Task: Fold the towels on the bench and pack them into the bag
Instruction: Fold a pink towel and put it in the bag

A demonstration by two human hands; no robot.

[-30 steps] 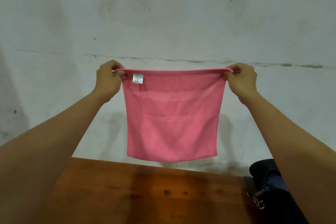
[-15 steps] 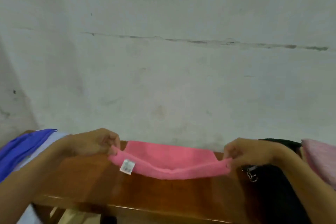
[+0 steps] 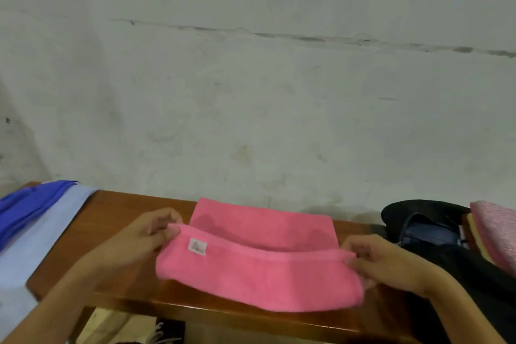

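A pink towel (image 3: 259,274) with a small white label lies on the brown wooden bench (image 3: 117,220), partly folded, its near half doubled over toward me. My left hand (image 3: 145,237) pinches the towel's upper left corner. My right hand (image 3: 382,260) pinches the upper right corner. Both corners are held just above the lower layer. A black bag (image 3: 435,234) stands open at the bench's right end, with folded towels (image 3: 494,229), pink on top, showing at its right side.
Blue and light blue cloths (image 3: 36,218) lie piled on the bench's left end. A stained pale wall (image 3: 257,92) rises directly behind the bench. Below the front edge, floor and some dark objects show.
One second ago I held the towel stretched up in the air. It came down onto the bench, and its held edge has since been drawn toward me over the lower layer.
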